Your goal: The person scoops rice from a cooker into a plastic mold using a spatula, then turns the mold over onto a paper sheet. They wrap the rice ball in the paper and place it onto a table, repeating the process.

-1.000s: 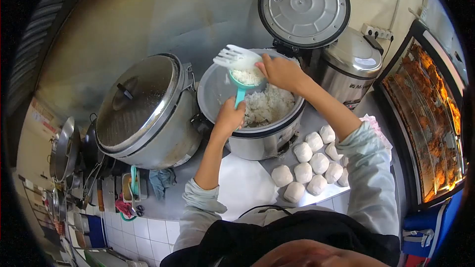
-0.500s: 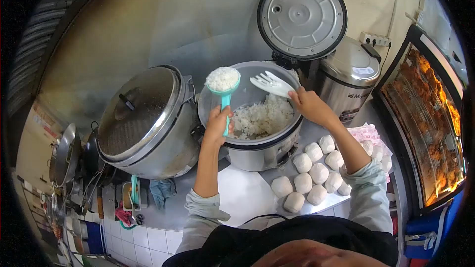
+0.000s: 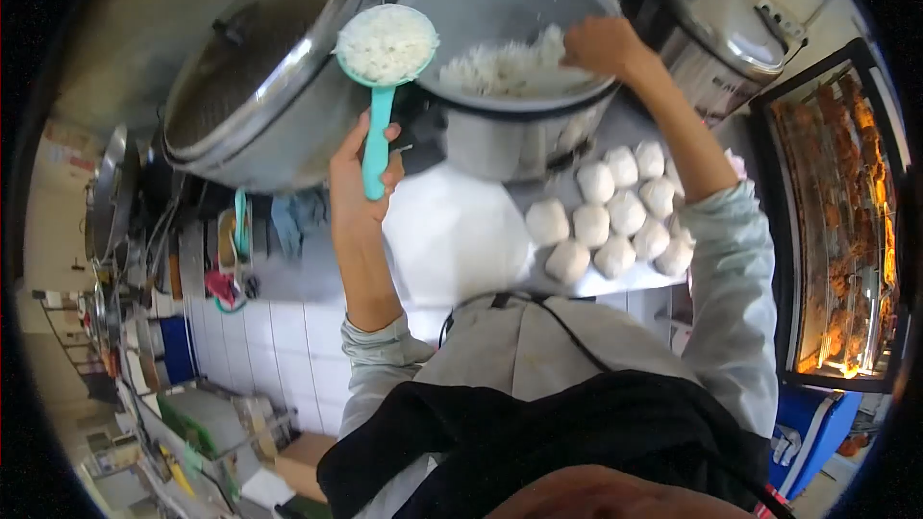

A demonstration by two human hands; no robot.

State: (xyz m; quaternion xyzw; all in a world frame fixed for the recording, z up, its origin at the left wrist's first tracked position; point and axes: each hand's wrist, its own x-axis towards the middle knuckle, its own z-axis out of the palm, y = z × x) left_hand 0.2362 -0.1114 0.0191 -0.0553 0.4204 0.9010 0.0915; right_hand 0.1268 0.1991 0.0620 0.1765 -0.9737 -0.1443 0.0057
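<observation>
Scoop has shifted left across the cooker's rim

The left hand grips its handle, heaped rice just beyond the fingers. Probably light, stiff plastic with a soft, spillable load; mid-handle suits best. The right hand curls over the cooker, its grip unclear.

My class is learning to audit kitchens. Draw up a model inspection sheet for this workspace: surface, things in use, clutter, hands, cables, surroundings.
Surface: grey counter, partly covered by a white sheet.
Things in use: turquoise scoop, heaped with rice; open rice cooker, more rice inside; rounded white bundles grouped beside the sheet.
Clutter: blue cloth; pink cloth.
Hands: left hand grips the scoop's handle; right hand is at the cooker, its grip unclear.
Cables: black cord across the person's clothing.
Surroundings: large lidded pot; lit food cabinet; tiled floor.
</observation>
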